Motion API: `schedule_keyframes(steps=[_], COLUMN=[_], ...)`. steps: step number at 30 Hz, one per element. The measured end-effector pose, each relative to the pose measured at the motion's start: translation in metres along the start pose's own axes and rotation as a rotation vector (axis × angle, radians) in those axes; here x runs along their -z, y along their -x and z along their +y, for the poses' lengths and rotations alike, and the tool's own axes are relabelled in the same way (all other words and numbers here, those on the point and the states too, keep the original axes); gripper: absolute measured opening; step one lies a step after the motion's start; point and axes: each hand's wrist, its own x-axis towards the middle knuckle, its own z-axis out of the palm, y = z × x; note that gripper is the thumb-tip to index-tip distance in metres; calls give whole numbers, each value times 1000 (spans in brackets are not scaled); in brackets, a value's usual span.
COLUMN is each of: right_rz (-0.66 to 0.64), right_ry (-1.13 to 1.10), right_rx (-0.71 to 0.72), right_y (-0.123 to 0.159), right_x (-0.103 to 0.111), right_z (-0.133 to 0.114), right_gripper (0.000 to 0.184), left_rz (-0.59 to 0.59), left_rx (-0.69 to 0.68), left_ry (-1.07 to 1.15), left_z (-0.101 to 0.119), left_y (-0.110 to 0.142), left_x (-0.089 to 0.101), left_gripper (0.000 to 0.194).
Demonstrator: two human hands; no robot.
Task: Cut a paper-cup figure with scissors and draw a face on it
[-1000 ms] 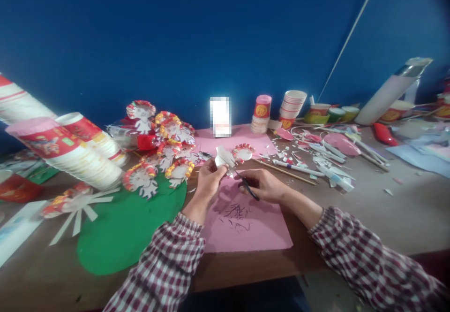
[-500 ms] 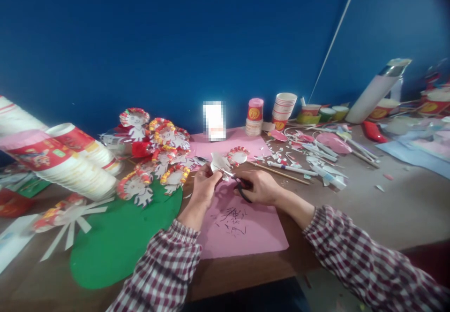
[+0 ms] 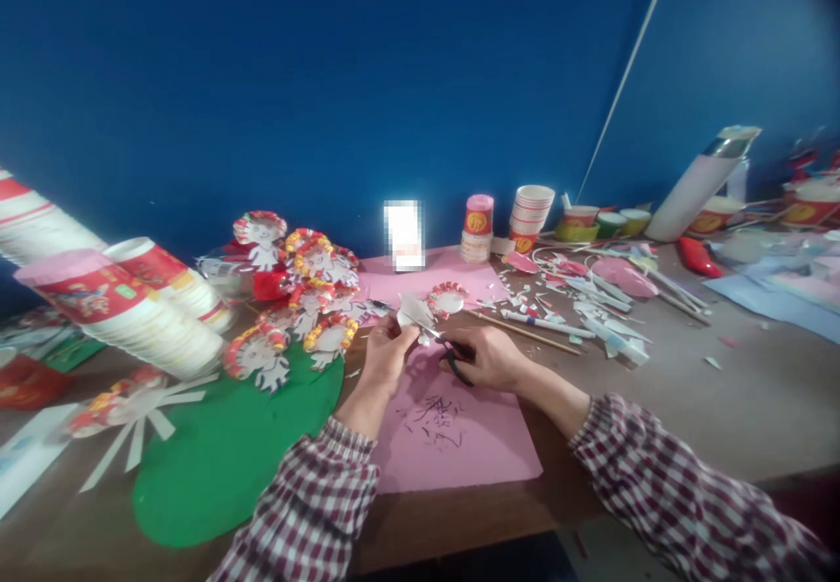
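My left hand (image 3: 388,353) is closed, pinching a small white paper piece (image 3: 411,310) between thumb and fingers. In my right hand (image 3: 489,358) is a pair of black-handled scissors (image 3: 455,363), the fingers wrapped around the handles. The scissor blades point left and meet the lower edge of the paper piece. Both hands are above a pink sheet (image 3: 472,442) with dark handwriting on it. Just behind the paper lies a round white cutout (image 3: 449,300) with a red and white fringed rim.
Paper-cup figures (image 3: 315,254) crowd the left of the hands, beside a green sheet (image 3: 229,451). Leaning cup stacks (image 3: 157,328) stand farther left. Paper scraps, a wooden stick (image 3: 525,332) and a glue-like tube (image 3: 617,341) lie right. A white flask (image 3: 702,184) leans behind.
The view has shifted slightly, so most things sit a little lower. The scissor blades now show more clearly against the paper's edge; both hands keep their holds.
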Motion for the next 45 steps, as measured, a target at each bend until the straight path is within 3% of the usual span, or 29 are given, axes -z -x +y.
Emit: schedule_keyframes(steps=[18,30,37,45], right_rz=[-25,-121,-124,-206], right_ry=[-87,-516,-440,-461], right_rx=[6,-55,-87,-90], right_y=[1,-1,-1,-1], right_x=[-3,-1,-5,-5], right_z=[2,1,5,7], right_gripper=[21,38,29,36], left_rz=[25,-8,49,103], left_rx=[86,45,58,59], left_ry=[57,195,258,340], left_z=[0,9,7,6], left_y=[2,5,1,-6], left_x=[0,-2,5,11], left_gripper=[35,23,26,24])
